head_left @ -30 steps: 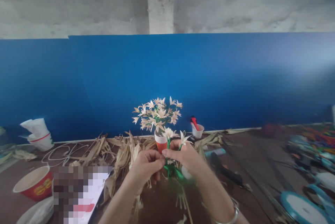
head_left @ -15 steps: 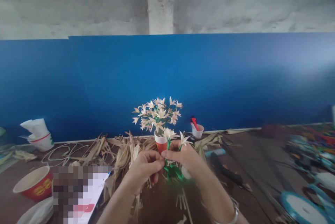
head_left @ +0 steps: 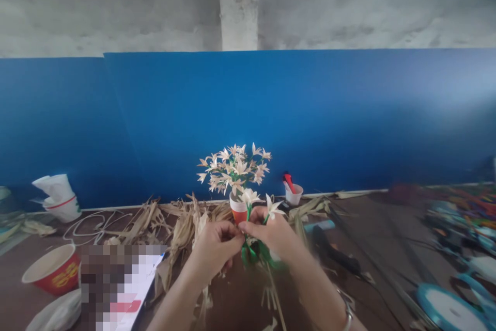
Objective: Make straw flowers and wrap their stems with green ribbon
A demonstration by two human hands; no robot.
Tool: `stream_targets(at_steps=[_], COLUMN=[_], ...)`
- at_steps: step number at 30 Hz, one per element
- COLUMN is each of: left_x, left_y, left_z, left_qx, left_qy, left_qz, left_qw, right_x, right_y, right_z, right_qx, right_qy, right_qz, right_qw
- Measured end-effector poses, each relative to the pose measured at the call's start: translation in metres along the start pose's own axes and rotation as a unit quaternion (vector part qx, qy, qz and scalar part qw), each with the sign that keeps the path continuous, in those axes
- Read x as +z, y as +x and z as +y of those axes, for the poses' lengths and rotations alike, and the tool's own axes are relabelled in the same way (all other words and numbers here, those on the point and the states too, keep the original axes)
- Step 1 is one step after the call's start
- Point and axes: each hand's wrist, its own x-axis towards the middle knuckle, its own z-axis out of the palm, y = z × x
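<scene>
My right hand (head_left: pixel 273 233) is closed on the green-wrapped stems of a small spray of pale husk flowers. One flower (head_left: pixel 248 196) rises above its fingertips and another flower (head_left: pixel 273 207) shows over the back of the hand. My left hand (head_left: pixel 217 246), thumb and fingers pinched, meets the right fingertips at the stem; the exact spot it grips is partly hidden. Shiny green leaves (head_left: pixel 250 254) hang below the fingers. Just behind the hands stands an orange-and-white cup (head_left: pixel 238 208) filled with a bouquet of similar pale flowers (head_left: pixel 235 168).
Dry corn husks (head_left: pixel 182 233) lie across the table. On the left are a red paper bowl (head_left: pixel 54 271), white cups (head_left: pixel 64 207) and a cable (head_left: pixel 95 225). To the right are a small white cup (head_left: pixel 293 195), a black tool (head_left: pixel 337 253) and a blue ribbon spool (head_left: pixel 445 305).
Both hands stay at the stem with little movement. The green leaves beneath the fingers have shifted and turned slightly. The whole view has moved a touch.
</scene>
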Motion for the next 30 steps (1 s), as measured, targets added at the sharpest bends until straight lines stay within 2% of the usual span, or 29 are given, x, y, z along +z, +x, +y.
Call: stream_targets(at_steps=[4,10,13,15,17,19,25,30], left_x=[0.0,-0.001,-0.001,-0.001,-0.001,-0.002,-0.003,-0.001], left_y=[0.0,0.005,0.006,0.006,0.006,0.006,0.011,0.01], left_z=[-0.003,-0.007,-0.008,-0.007,-0.005,-0.005,-0.008,-0.01], left_qx=[0.012,-0.007,0.002,0.012,0.021,0.027,0.03,0.041], left_qy=[-0.044,-0.022,-0.052,-0.083,-0.109,-0.13,-0.149,-0.16], left_qz=[-0.027,-0.026,-0.017,-0.009,0.001,0.012,0.053,0.055], left_qw=[0.999,0.999,0.998,0.996,0.994,0.991,0.987,0.985], right_x=[-0.001,0.0,-0.002,-0.005,-0.01,-0.014,-0.017,-0.012], right_y=[-0.002,-0.002,-0.001,0.0,0.001,0.002,0.004,0.004], right_z=[0.0,-0.003,-0.001,0.001,0.003,0.004,0.009,0.013], right_qx=[-0.007,-0.012,-0.007,-0.002,-0.001,0.006,0.054,0.023], right_qy=[-0.037,-0.067,-0.02,0.053,0.139,0.203,0.219,0.208], right_qz=[-0.006,0.008,-0.006,-0.056,-0.124,-0.163,-0.136,-0.132], right_qw=[0.999,0.998,1.0,0.997,0.983,0.966,0.965,0.969])
